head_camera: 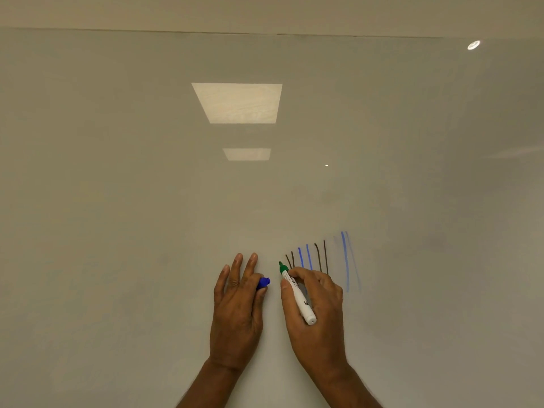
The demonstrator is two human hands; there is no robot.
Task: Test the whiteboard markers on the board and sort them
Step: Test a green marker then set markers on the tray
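Note:
A glossy whiteboard fills the view. My right hand grips an uncapped white marker with a green tip; the tip points up and left, at the board just left of the drawn lines. My left hand holds a blue cap between thumb and index finger, with the other fingers stretched toward the board. Several short test strokes in brown and blue stand on the board above my right hand, and a longer blue stroke lies to their right.
Two ceiling light panels reflect in the board's middle. The board's top edge runs across the top of the view. A small round light reflection sits at the upper right.

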